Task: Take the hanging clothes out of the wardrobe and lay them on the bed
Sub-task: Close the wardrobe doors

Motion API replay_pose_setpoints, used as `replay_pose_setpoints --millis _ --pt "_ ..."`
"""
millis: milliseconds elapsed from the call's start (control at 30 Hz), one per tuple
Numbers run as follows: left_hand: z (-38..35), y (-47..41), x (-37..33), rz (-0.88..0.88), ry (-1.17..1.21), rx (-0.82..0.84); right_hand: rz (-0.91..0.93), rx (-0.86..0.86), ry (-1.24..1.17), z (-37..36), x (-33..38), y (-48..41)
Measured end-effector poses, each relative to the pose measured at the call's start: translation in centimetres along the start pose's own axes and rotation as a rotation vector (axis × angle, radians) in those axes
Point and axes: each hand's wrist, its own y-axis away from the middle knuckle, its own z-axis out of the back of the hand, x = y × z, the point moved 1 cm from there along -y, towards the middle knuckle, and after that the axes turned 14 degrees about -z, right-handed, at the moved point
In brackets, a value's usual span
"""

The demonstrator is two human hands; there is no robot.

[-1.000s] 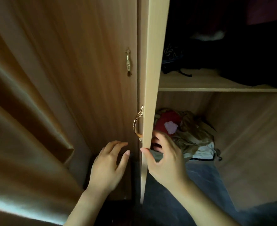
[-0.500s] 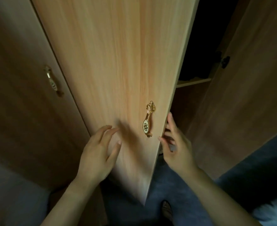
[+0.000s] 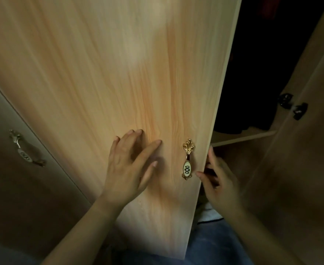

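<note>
Light-tan, wood-grain laminate wardrobe door (image 3: 119,73) fills the centre of the view and stands partly open. The left hand (image 3: 127,169) lies flat on its front face, fingers straight and spread, palm against the panel. The right hand (image 3: 221,185) pinches the door's free edge: thumb on the front face just beside the gold scrolled handle with a white oval inset (image 3: 187,161), fingers curled behind the edge. Right of that edge, dark hanging clothes (image 3: 252,83) occupy the unlit compartment above a tan wooden shelf (image 3: 241,137); single garments cannot be told apart. A second tan door (image 3: 300,178) with black hinges (image 3: 292,106) stands open at far right. A shadowed door (image 3: 23,197) with a matching handle (image 3: 24,149) is at left
</note>
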Motion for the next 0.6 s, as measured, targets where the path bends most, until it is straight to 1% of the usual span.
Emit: replay_pose_setpoints --millis 100,200,300,433,500,600 --pt "-2.4 -1.1 0.9 -0.021 -0.117 -0.068 0.041 0.061 -0.027 -0.3 -1.9 -3.1" --pt "-4.2 -1.8 1.9 -0.031 -0.217 -0.07 0.071 0.1 -0.067 -0.8 -3.2 -5.9" --pt "-5.5 -2.3 3.1 -0.023 -0.298 -0.039 0.088 0.109 -0.104 -1.6 -4.0 -8.3" --pt "-6.3 -2.7 4.5 -0.042 -0.385 0.018 0.119 0.074 -0.087 -2.5 -4.8 -10.6" --pt "-6.5 -3.0 5.0 -0.026 -0.394 0.056 0.11 0.066 -0.103 -3.2 -5.2 -11.6" --pt "-6.5 -3.6 5.2 0.025 -0.34 0.098 0.107 0.074 -0.136 -4.3 -5.8 -13.1"
